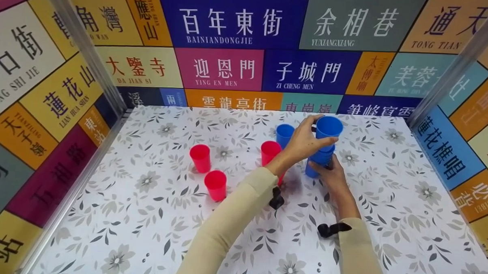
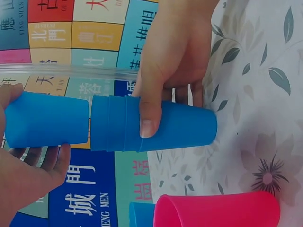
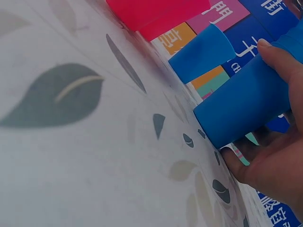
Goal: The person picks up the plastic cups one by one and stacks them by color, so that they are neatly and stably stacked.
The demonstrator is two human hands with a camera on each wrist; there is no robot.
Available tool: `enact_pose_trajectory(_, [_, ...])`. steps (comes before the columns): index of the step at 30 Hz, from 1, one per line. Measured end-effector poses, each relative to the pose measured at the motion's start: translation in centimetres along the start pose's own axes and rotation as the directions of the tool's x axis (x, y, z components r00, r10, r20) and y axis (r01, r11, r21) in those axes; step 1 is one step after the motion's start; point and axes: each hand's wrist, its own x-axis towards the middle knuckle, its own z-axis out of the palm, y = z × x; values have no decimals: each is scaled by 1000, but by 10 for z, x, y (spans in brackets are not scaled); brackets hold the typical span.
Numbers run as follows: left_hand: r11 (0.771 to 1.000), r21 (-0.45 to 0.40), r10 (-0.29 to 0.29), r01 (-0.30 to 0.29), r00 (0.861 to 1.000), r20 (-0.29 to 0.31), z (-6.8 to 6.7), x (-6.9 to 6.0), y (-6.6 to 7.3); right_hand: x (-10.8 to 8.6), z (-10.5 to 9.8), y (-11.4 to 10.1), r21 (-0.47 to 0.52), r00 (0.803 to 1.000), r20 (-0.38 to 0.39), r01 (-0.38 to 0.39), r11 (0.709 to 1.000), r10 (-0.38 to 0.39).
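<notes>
My left hand grips a blue cup by its sides, holding it mouth up over a stack of nested blue cups. My right hand holds that stack around its side. In the left wrist view, a narrow gap shows between the held cup and the rim of the stack. The stack's base is at the tabletop in the right wrist view. Another blue cup stands left of the stack, partly behind my left hand.
Two red cups stand upright on the left. Another red cup stands beside my left wrist, with more red partly hidden behind the forearm. Sign-patterned walls enclose the flowered tabletop.
</notes>
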Motion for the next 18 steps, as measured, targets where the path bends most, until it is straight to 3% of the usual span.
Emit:
enact_pose_trajectory(8, [999, 53, 9, -10, 1000, 21, 4, 3, -7, 1, -1, 4, 4, 1000, 26, 16, 1000, -16])
enact_pose_trajectory(18, [999, -39, 4, -3, 1000, 17, 1, 5, -22, 3, 1, 3, 30, 1000, -10, 1, 1000, -1])
